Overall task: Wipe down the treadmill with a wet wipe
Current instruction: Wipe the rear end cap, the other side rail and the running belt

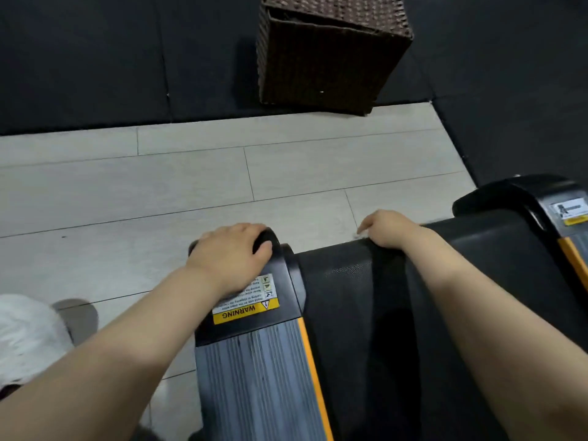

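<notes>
Now the wet wipe [362, 233] is pinched under the right hand [386, 229] at the belt [350, 313] end — its long axis runs back toward the person — while the left hand [230, 249] is cupped over the side rail [254, 361] cap.

A warning sticker [246, 299] sat on the black end cap of the treadmill's [337, 313] left side rail, just above the ribbed grey strip. It appeared upside down to the camera. On its yellow band the word "WARNING" stood in black capitals, beside a triangle with an exclamation mark. Above the band, on white ground, ran several lines of small black print, too blurred to read, with small square pictograms at the side. The left hand [230, 254] covered the sticker's upper corner. A second sticker [571, 211], white with a yellow band, stood on the right rail's end cap; its print could not be read.
</notes>
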`<state>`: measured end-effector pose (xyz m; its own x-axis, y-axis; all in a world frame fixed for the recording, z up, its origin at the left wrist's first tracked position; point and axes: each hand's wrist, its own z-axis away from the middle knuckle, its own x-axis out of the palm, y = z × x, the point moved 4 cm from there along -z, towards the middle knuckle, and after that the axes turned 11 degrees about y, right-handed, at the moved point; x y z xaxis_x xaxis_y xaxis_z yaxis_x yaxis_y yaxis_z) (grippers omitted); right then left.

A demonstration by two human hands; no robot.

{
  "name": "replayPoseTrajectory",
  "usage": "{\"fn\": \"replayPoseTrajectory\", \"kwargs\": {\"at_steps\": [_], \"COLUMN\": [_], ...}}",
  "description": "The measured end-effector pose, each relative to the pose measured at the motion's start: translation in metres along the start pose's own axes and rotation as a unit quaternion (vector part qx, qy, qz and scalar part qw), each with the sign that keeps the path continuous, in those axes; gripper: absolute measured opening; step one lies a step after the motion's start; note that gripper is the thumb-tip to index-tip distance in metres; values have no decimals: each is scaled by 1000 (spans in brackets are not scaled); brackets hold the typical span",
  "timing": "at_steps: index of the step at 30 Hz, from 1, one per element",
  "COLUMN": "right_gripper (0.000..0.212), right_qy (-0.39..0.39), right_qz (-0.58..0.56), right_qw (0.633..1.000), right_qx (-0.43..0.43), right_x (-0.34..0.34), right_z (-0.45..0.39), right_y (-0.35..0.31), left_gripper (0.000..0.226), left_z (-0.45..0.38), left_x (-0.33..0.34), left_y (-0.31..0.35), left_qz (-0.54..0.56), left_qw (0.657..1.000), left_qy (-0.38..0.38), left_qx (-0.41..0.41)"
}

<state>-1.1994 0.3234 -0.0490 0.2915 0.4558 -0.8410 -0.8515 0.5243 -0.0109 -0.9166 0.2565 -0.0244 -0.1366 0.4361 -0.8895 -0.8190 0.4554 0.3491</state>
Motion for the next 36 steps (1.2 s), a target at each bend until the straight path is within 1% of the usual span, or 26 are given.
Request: {"fn": "replayPoseTrajectory", "kwargs": {"at_steps": [2, 3, 5, 7, 9, 11, 13, 14, 16, 18, 20, 22, 24, 26, 27, 29, 31, 32, 33, 35, 36], "right_gripper": [33, 32, 31, 33, 31, 28, 28, 27, 26, 28, 31, 31, 31, 32, 32, 33, 33, 32, 32, 34, 35], "right_qy": [-51, -70, -113, -128, -149, -162, -147, -139, -127, -105, -58, -17, 10, 40, 43, 17, -1, -3, 2, 35, 54], "right_qz": [44, 33, -34, -96, -163, -176, -158, -152, -126, -56, 12, 25, -33, -104, -134, -181, -200, -196, -174, -93, -59], "right_qw": [998, 996, 989, 980, 969, 964, 969, 972, 980, 992, 998, 998, 997, 993, 990, 978, 964, 964, 971, 991, 996], "right_qx": [-18, -39, -84, -115, -112, -115, -118, -113, -85, -45, 12, 56, 69, 38, 0, -101, -175, -181, -164, -88, -33], "right_x": [6, 11, 26, 31, 35, 36, 36, 36, 30, 19, 4, -5, -1, 5, 9, 15, 18, 18, 15, 3, -7], "right_z": [-5, -5, -2, 7, 5, 4, 1, 1, 0, -7, -14, -14, -5, 12, 22, 40, 41, 34, 25, 2, -10], "right_y": [-25, -45, -83, -109, -112, -106, -101, -99, -88, -60, -23, 5, 2, -26, -45, -81, -90, -80, -62, -3, 32], "left_gripper": [48, 48, 46, 45, 44, 45, 48, 53, 65, 72, 71, 67, 61, 54, 51, 49, 46, 42, 38, 35, 36], "left_z": [-6, -9, -12, -12, -11, -9, -9, -11, -16, -21, -26, -29, -30, -36, -39, -51, -59, -57, -52, -43, -42], "left_x": [-5, -7, -8, -9, -10, -12, -16, -18, -21, -23, -27, -30, -31, -30, -30, -25, -13, -3, 6, 18, 22], "left_y": [-1, -1, -2, -1, -1, 0, 2, 5, 13, 23, 26, 25, 24, 25, 27, 31, 34, 38, 43, 54, 57], "left_qz": [-13, -20, -25, -25, -29, -36, -37, -38, -58, -91, -107, -117, -123, -127, -128, -113, -52, -14, 10, 3, -13], "left_qw": [1000, 1000, 999, 1000, 1000, 999, 999, 998, 991, 977, 967, 961, 960, 960, 960, 966, 974, 974, 975, 982, 983], "left_qy": [-12, -17, -19, -10, -1, -4, -25, -48, -124, -192, -228, -245, -247, -244, -242, -224, -214, -217, -208, -159, -145], "left_qx": [-4, -5, -4, 0, 4, 7, 6, 3, 9, 27, 39, 48, 54, 55, 56, 62, 61, 63, 72, 106, 111]}}
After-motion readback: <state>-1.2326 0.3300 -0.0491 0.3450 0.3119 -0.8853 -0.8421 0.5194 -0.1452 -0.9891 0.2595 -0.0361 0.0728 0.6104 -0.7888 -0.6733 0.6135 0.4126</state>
